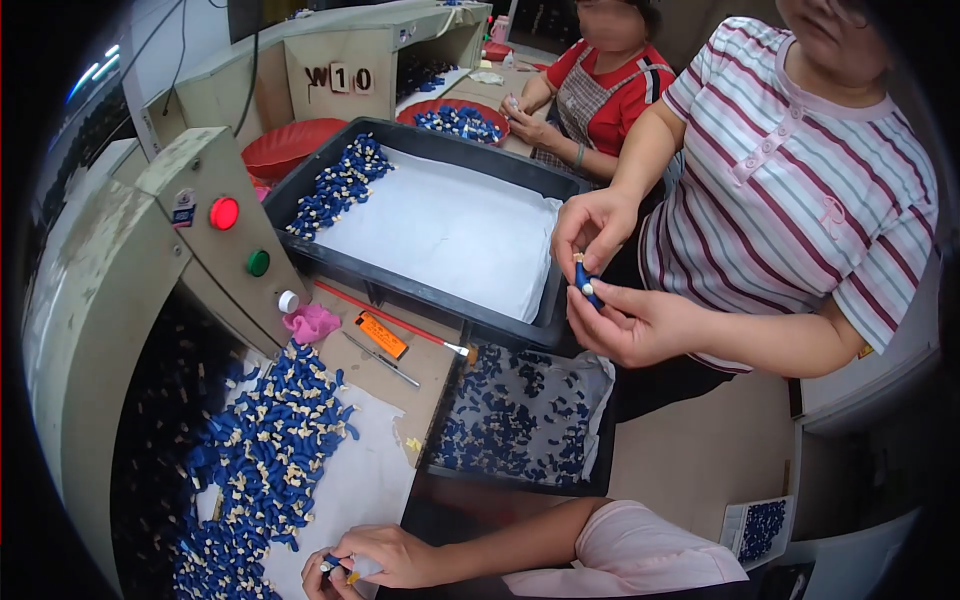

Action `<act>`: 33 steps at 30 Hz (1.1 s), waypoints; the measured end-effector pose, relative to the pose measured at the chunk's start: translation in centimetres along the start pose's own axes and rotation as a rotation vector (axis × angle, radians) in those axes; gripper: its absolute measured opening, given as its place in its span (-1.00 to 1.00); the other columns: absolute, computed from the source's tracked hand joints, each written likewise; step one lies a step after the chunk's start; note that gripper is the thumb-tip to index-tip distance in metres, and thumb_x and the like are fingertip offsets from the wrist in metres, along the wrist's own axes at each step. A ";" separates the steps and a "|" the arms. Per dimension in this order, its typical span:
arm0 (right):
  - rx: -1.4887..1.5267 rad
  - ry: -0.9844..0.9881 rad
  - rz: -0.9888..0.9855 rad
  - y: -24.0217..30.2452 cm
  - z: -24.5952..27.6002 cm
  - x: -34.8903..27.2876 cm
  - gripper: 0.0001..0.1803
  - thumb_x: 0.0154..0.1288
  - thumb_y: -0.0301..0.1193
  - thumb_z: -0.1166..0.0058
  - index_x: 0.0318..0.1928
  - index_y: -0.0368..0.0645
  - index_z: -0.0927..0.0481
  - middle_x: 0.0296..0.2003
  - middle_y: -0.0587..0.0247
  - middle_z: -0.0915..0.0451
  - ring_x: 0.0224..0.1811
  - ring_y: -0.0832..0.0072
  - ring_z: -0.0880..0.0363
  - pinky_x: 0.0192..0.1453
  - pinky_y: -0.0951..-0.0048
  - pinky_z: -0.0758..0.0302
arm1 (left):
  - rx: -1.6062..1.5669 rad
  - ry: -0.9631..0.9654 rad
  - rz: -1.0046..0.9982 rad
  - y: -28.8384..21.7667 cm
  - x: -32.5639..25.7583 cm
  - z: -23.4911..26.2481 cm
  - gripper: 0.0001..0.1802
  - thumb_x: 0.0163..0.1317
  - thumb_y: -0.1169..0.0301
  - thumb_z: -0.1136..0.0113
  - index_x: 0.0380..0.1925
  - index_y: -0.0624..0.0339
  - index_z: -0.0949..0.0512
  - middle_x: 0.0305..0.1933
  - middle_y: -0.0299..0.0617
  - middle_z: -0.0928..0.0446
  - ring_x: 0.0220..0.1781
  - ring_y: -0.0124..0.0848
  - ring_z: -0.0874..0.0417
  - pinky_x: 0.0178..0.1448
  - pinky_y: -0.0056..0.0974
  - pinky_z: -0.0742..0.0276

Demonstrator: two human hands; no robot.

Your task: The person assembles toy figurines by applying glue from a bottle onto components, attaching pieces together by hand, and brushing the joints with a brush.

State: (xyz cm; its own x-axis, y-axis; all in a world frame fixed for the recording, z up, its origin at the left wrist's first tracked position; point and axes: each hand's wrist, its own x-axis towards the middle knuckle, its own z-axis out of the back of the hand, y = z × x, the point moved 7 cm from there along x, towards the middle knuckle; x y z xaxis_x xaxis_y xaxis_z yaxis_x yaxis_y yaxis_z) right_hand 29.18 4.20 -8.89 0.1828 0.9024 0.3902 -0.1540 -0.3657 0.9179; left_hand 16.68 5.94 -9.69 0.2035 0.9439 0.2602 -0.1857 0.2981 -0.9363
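Note:
At the lower edge, my left hand (322, 578) is partly cut off, its fingers closed round a small blue piece (334, 564) with a pale part. My right hand (392, 554), reaching in from the right under a pale pink sleeve, pinches a small white bottle-like thing (366, 567) with a yellow end against that piece. Beside my hands lies a sheet of white paper (355, 470). A large heap of small curved blue pieces with cream ends (265, 440) covers its left side.
A co-worker in a striped shirt holds a similar blue piece (584, 280); another sits behind. A black tray (420, 278) stands above a lower tray (520, 415) of pieces. Nearby lie an orange box (382, 335), a red-handled brush (390, 316), a metal pen-like tool (382, 360) and pink cloth (312, 322).

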 end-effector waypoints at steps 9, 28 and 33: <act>-0.095 0.134 0.006 1.8 -5.6 -2.4 -0.72 -0.11 -0.57 -0.09 -0.32 -0.24 -0.34 -0.47 0.18 -0.43 -0.37 0.23 -0.47 -0.31 0.39 -0.40 | -0.061 -0.084 0.031 2.4 -4.1 5.4 -0.68 0.17 0.42 0.03 -0.11 0.36 -0.30 -0.17 -0.01 -0.42 -0.14 -0.28 -0.44 -0.02 -0.25 -0.36; -0.262 0.274 -0.087 0.7 -10.0 -2.4 -0.74 -0.05 -0.52 -0.05 -0.31 -0.22 -0.31 -0.39 0.03 -0.49 -0.30 0.11 -0.47 -0.27 0.29 -0.39 | -0.425 -0.216 0.165 4.5 -4.7 7.6 -0.80 0.16 0.50 0.03 -0.22 0.34 -0.33 -0.21 -0.13 -0.41 -0.19 -0.46 -0.42 -0.07 -0.42 -0.33; -0.289 0.285 -0.091 0.3 -9.9 -2.4 -0.75 -0.05 -0.54 -0.03 -0.31 -0.22 -0.32 -0.40 0.02 -0.50 -0.32 0.11 -0.48 -0.29 0.30 -0.40 | -0.401 -0.233 0.156 4.4 -4.6 7.5 -0.80 0.15 0.51 0.03 -0.22 0.33 -0.33 -0.21 -0.12 -0.41 -0.19 -0.46 -0.43 -0.07 -0.43 -0.33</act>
State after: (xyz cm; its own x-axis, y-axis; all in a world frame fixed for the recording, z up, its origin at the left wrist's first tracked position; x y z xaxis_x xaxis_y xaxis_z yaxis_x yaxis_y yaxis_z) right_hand 19.08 4.13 -10.28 -0.0616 0.9699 0.2357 -0.4231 -0.2392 0.8740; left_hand 7.68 4.01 -13.27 -0.0263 0.9933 0.1123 0.1973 0.1153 -0.9736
